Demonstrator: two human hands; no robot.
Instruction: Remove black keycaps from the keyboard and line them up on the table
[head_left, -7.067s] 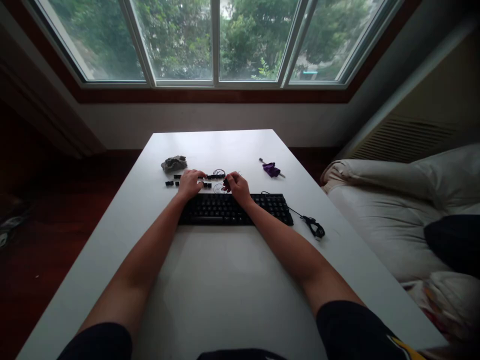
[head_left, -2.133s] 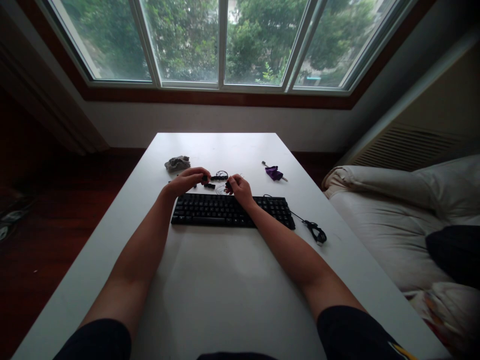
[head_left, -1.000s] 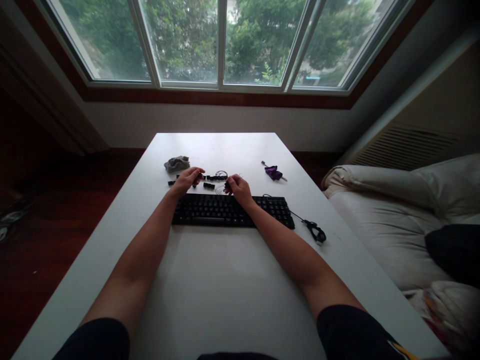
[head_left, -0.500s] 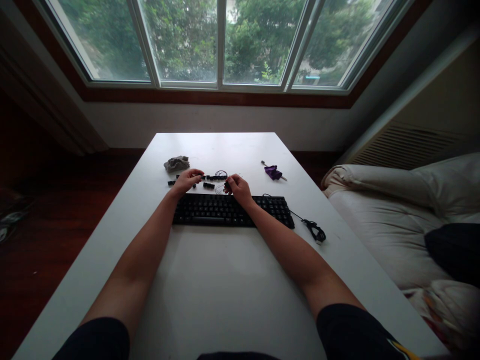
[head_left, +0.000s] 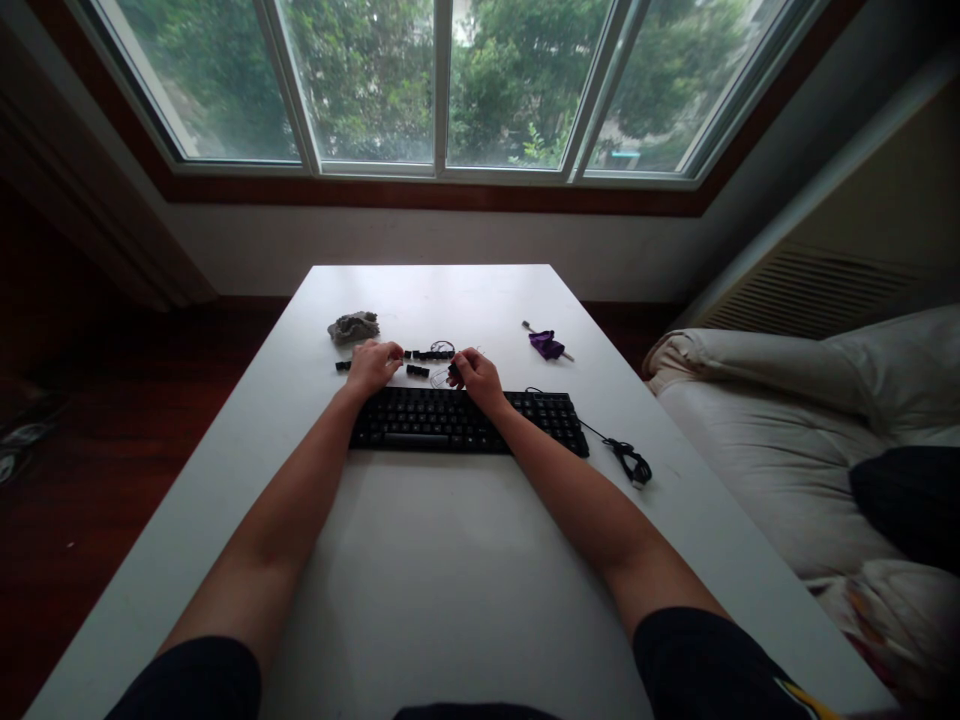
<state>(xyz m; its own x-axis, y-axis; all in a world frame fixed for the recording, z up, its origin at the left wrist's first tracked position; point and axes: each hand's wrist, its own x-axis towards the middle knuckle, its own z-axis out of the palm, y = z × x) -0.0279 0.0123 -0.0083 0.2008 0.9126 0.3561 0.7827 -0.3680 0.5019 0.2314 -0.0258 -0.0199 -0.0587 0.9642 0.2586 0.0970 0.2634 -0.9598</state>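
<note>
A black keyboard (head_left: 465, 420) lies across the white table (head_left: 450, 590). Just beyond it, several loose black keycaps (head_left: 429, 355) sit in a row. My left hand (head_left: 371, 365) rests at the keyboard's far left edge, fingers curled down among the keycaps; what it grips is too small to make out. My right hand (head_left: 476, 378) is beyond the keyboard's middle, fingers pinched on a small dark piece (head_left: 453, 372) beside a thin wire loop.
A crumpled grey cloth (head_left: 352, 326) lies at the far left of the table. A purple-handled tool (head_left: 546, 343) lies at the far right. The keyboard's coiled cable (head_left: 630, 461) trails to the right edge. A bed with white bedding (head_left: 787, 420) stands on the right.
My left hand has come down from a raised pinch over the keycaps to the table by the keyboard's left end. My right hand has stayed in place.
</note>
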